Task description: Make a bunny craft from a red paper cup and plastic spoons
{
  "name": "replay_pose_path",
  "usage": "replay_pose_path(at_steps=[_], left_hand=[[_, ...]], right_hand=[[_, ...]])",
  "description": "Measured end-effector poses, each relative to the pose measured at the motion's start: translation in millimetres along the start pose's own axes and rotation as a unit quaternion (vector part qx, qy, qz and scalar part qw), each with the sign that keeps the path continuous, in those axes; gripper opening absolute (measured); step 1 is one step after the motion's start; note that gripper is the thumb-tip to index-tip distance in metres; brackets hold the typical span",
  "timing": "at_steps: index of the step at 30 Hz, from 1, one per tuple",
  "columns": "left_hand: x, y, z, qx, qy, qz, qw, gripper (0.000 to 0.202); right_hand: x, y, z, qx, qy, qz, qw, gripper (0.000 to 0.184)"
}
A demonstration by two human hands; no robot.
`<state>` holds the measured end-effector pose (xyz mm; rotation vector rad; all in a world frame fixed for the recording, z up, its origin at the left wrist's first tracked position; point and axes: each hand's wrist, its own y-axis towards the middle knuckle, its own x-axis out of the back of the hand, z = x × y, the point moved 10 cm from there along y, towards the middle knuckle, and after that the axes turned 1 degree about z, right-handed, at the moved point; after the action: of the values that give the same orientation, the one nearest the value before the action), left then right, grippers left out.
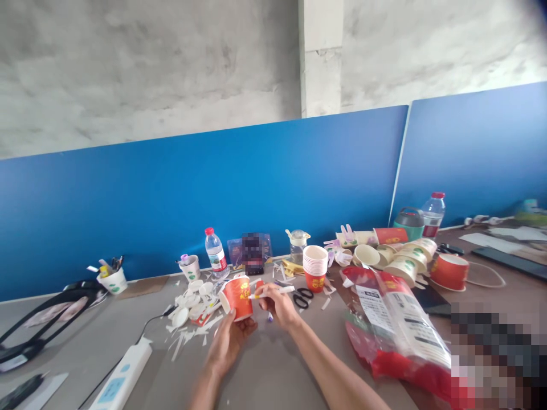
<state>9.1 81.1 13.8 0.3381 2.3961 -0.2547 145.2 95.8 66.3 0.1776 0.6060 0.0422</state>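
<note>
My left hand [231, 341] is closed round the lower part of a red paper cup [240, 302] with yellow lettering, tilted with its mouth to the upper left. In my right hand [276, 303] is a white marker pen [285, 289], pinched between the fingers. Its tip points left at the cup's printed side; whether it touches I cannot tell. Paper scraps [194, 307] and cut cup pieces lie left of the cup. Black-handled scissors [302, 298] rest just right of my right hand, near a stack of paper cups [315, 263].
A plastic bag of paper cups [393, 324] lies at right, with loose cups [404, 267] behind it. Water bottles [215, 253] stand along the blue partition [213, 188]. A power strip [123, 376] and a cup of pens [113, 280] are at left.
</note>
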Motion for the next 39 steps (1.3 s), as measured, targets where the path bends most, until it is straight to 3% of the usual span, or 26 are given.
replay_pose_path(at_steps=[21,33,39], left_hand=[[-9.8,-7.1,-2.3,0.033,-0.054,0.042,0.997,0.02],[-28.4,-18.6,6.6,0.097,-0.084,0.136,0.982,0.038],[-33.5,-23.7,19.9,0.119,-0.038,0.145,0.982,0.046]], right_hand=[[-6.0,-2.5,1.4,-0.018,0.042,0.015,0.999,0.02],[14.7,1.9,14.9,0.046,0.105,-0.054,0.992,0.034],[4.9,0.2,7.8,0.041,0.056,-0.024,0.997,0.038]])
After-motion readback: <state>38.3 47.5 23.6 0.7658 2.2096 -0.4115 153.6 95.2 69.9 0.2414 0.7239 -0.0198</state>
